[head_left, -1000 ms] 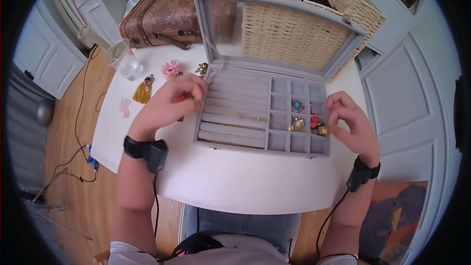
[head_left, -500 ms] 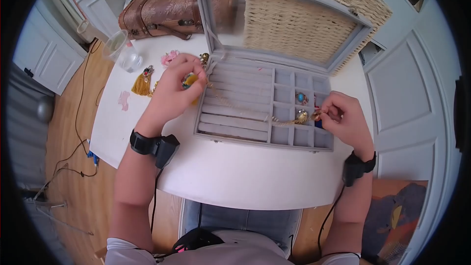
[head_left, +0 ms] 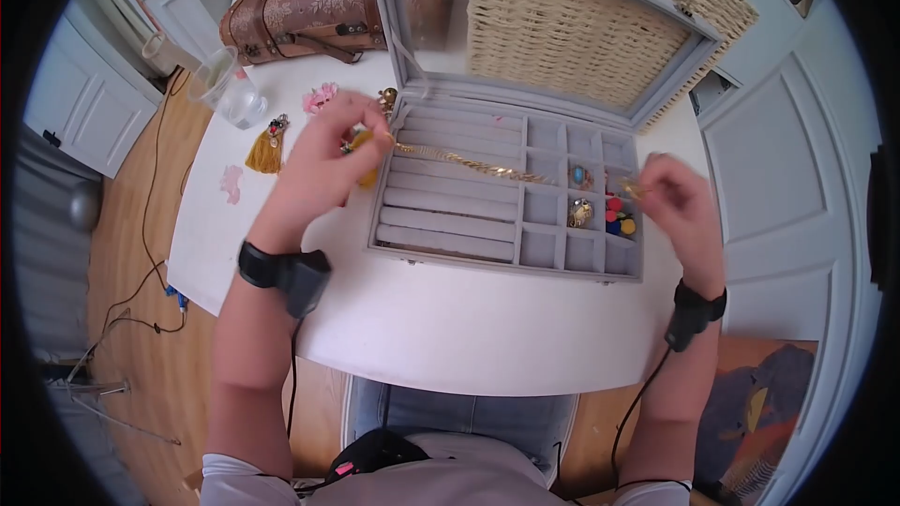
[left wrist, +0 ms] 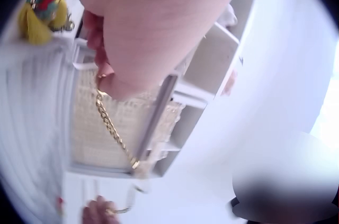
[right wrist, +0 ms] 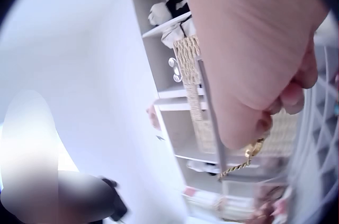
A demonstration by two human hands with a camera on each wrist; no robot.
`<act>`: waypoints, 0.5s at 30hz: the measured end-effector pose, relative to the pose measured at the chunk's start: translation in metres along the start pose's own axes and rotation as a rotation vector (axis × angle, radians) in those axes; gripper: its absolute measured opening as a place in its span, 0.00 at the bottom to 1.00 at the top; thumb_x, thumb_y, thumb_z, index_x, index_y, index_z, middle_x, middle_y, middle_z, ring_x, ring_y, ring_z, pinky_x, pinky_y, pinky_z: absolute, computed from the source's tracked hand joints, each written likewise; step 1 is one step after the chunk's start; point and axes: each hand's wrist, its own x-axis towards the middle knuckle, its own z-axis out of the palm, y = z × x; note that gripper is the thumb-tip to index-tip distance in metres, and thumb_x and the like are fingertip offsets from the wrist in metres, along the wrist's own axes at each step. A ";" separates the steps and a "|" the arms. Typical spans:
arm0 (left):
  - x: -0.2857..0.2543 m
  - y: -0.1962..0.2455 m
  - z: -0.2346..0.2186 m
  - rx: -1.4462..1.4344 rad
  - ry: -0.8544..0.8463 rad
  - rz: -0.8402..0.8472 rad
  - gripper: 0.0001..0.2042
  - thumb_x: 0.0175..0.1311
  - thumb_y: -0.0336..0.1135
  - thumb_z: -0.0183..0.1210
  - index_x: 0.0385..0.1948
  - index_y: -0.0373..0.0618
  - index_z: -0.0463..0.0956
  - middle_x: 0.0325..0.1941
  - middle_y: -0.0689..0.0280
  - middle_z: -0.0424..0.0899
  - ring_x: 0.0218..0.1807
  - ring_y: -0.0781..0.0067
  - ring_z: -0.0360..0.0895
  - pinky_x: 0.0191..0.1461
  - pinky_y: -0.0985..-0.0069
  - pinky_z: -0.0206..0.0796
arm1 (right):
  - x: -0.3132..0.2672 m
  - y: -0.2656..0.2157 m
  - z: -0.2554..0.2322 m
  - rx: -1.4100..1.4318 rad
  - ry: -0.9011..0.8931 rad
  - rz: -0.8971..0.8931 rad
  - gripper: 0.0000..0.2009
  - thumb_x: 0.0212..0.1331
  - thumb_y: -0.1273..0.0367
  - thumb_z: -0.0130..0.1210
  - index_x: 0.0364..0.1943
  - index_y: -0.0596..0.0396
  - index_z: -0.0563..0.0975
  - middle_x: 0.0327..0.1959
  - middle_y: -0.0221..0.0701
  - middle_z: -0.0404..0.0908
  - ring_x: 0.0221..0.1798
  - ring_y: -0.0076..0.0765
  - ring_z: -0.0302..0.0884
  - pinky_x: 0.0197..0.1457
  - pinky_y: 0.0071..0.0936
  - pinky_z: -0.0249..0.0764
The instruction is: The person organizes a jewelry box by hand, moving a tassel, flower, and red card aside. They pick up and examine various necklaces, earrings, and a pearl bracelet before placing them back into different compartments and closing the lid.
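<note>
A gold chain (head_left: 469, 164) stretches between both hands over the open grey jewellery box (head_left: 506, 270). Its left end is pinched by my left hand (head_left: 328, 164), above the box's left edge; in the left wrist view the links (left wrist: 111, 126) slope away from the fingertips. Beyond the box's right edge, my right hand (head_left: 682, 206) pinches the other end, where a gold clasp-like piece (right wrist: 254, 149) shows at the fingers. Small compartments hold a turquoise-stone piece (head_left: 580, 175), a gold ornament (head_left: 580, 214) and a red, blue and yellow piece (head_left: 619, 215). Padded ring rolls (head_left: 450, 215) fill the left half.
Left of the box lie a yellow tassel ornament (head_left: 265, 150), a pink flower piece (head_left: 321, 96) and a pink scrap (head_left: 231, 185). Clear plastic cups (head_left: 242, 103) stand near the table's left edge. Behind are a brown patterned case (head_left: 300, 5) and a woven basket (head_left: 562, 28).
The right hand took hold of the chain's end in the box and has drawn it up and right. The chain, slack half a second ago, now runs nearly straight.
</note>
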 end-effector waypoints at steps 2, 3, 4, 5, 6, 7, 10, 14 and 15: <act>0.002 -0.006 0.004 0.221 0.046 0.114 0.02 0.73 0.28 0.63 0.42 0.44 0.81 0.55 0.69 0.79 0.58 0.75 0.74 0.66 0.73 0.66 | 0.004 0.006 -0.003 -0.706 -0.184 0.064 0.09 0.66 0.72 0.68 0.40 0.57 0.77 0.34 0.19 0.70 0.34 0.16 0.63 0.37 0.19 0.62; 0.001 -0.004 0.004 0.042 -0.013 0.155 0.02 0.73 0.28 0.63 0.41 0.43 0.79 0.55 0.68 0.78 0.58 0.75 0.73 0.67 0.74 0.65 | 0.003 0.006 -0.001 -0.617 -0.171 0.068 0.07 0.65 0.75 0.68 0.39 0.57 0.78 0.32 0.19 0.70 0.33 0.16 0.63 0.37 0.20 0.63; -0.001 0.000 0.004 -0.136 -0.078 0.193 0.02 0.73 0.28 0.62 0.39 0.42 0.78 0.56 0.68 0.77 0.59 0.75 0.72 0.68 0.74 0.64 | 0.003 0.004 0.003 -0.618 -0.169 0.064 0.07 0.65 0.75 0.68 0.39 0.57 0.78 0.32 0.19 0.70 0.33 0.16 0.63 0.37 0.20 0.63; -0.004 0.010 0.001 -0.400 -0.099 0.129 0.02 0.73 0.28 0.63 0.39 0.42 0.79 0.56 0.67 0.78 0.59 0.75 0.72 0.68 0.74 0.64 | 0.002 0.002 0.007 -0.361 -0.081 -0.014 0.07 0.63 0.76 0.67 0.37 0.56 0.78 0.30 0.18 0.70 0.33 0.16 0.64 0.37 0.20 0.64; -0.004 0.009 0.001 -0.400 -0.100 0.128 0.02 0.73 0.28 0.63 0.39 0.42 0.79 0.56 0.67 0.78 0.59 0.75 0.72 0.68 0.74 0.64 | 0.002 0.000 0.009 -0.104 0.006 -0.090 0.07 0.62 0.77 0.67 0.36 0.56 0.79 0.28 0.17 0.69 0.32 0.16 0.64 0.37 0.20 0.65; -0.003 0.007 0.001 -0.376 -0.045 0.101 0.02 0.72 0.27 0.63 0.39 0.41 0.79 0.57 0.67 0.78 0.60 0.75 0.73 0.68 0.74 0.64 | 0.003 0.003 0.008 -0.104 0.006 -0.090 0.07 0.62 0.77 0.67 0.36 0.56 0.79 0.28 0.17 0.69 0.32 0.16 0.64 0.37 0.20 0.65; 0.005 -0.004 0.004 0.042 0.032 0.075 0.04 0.70 0.24 0.64 0.40 0.41 0.79 0.57 0.67 0.78 0.60 0.74 0.73 0.69 0.73 0.64 | 0.007 0.007 0.003 -0.325 0.013 0.115 0.06 0.63 0.77 0.67 0.36 0.56 0.79 0.29 0.17 0.71 0.33 0.14 0.65 0.37 0.19 0.66; -0.001 -0.001 0.001 -0.195 -0.116 0.193 0.02 0.72 0.28 0.65 0.40 0.42 0.82 0.54 0.68 0.81 0.60 0.73 0.76 0.64 0.73 0.69 | 0.001 -0.002 0.001 -0.242 -0.097 -0.018 0.06 0.63 0.78 0.65 0.37 0.55 0.79 0.32 0.17 0.73 0.36 0.12 0.69 0.38 0.16 0.65; -0.003 0.005 0.000 -0.379 -0.085 0.156 0.02 0.72 0.27 0.66 0.40 0.42 0.82 0.54 0.67 0.81 0.61 0.73 0.76 0.64 0.72 0.69 | 0.000 -0.005 0.002 -0.127 -0.051 0.014 0.05 0.63 0.78 0.64 0.37 0.55 0.79 0.33 0.17 0.73 0.36 0.13 0.68 0.39 0.16 0.64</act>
